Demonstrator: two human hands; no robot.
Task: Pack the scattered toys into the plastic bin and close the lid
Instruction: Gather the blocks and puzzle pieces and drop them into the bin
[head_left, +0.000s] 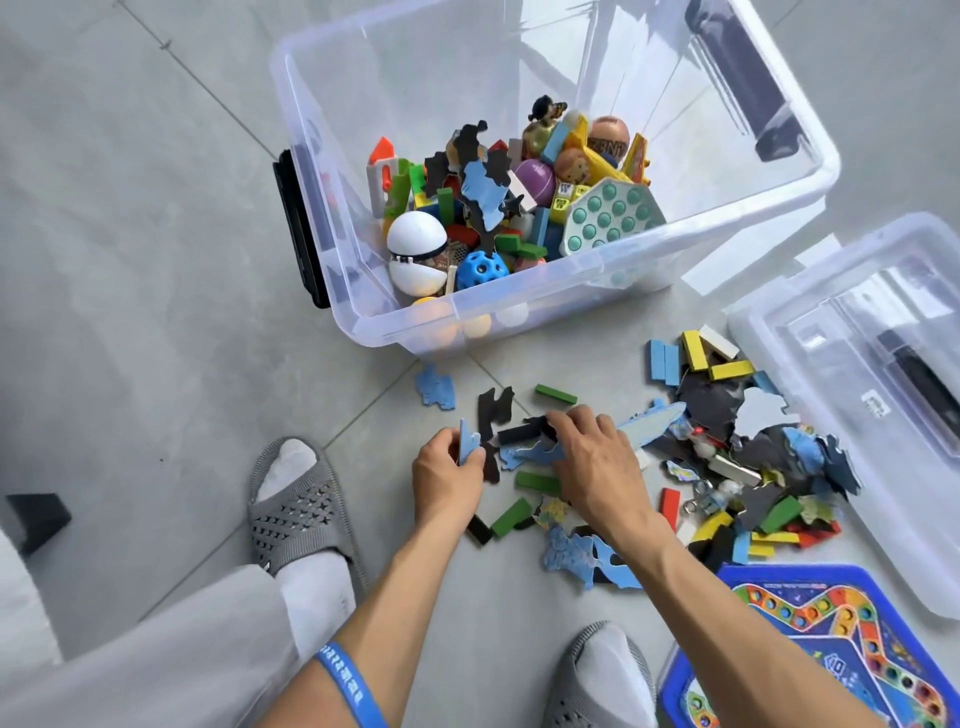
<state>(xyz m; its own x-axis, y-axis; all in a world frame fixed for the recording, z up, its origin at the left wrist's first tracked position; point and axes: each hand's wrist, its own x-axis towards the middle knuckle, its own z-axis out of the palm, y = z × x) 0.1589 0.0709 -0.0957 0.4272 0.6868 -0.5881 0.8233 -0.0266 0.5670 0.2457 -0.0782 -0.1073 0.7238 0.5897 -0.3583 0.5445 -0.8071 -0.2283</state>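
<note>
While the left hand (451, 475) pinches a blue puzzle piece (467, 444) upright between thumb and fingers, the right hand (592, 457) lies palm down on the floor (156, 260), its fingers curled over a black block (522, 431) and some flat blue pieces; whether it truly grips the block I cannot tell. A blue wristband (348, 683) circles the left forearm.

Ahead stands the clear bin (571, 270), open, already partly filled: a white ball (415, 236), a blue holed ball (485, 270), a green pop-it (613, 215) and assorted blocks and figures. Its lid (831, 395) lies apart on the floor to the right.

Between bin and lid, and around both hands, toys are strewn: green blocks (556, 394), yellow blocks (693, 351), blue ones, black and blue puzzle pieces, a small figure (719, 496). A blue game board (810, 639) sits at lower right. Grey slippers (296, 512) over white socks flank the arms.
</note>
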